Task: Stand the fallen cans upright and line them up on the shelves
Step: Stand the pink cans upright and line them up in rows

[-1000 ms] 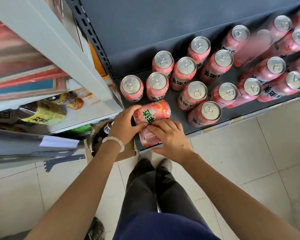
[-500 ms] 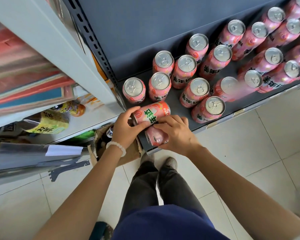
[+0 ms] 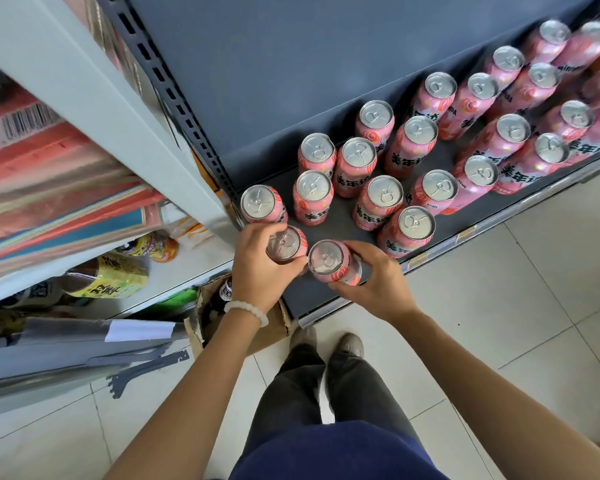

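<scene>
standing two cans at the shelf corner.
left hand grips left can, right hand grips right can; next: seat both, align with front row.

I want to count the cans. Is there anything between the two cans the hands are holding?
No. In the head view, the can in the left hand and the can in the right hand stand side by side, nearly touching, with nothing between them.
</scene>
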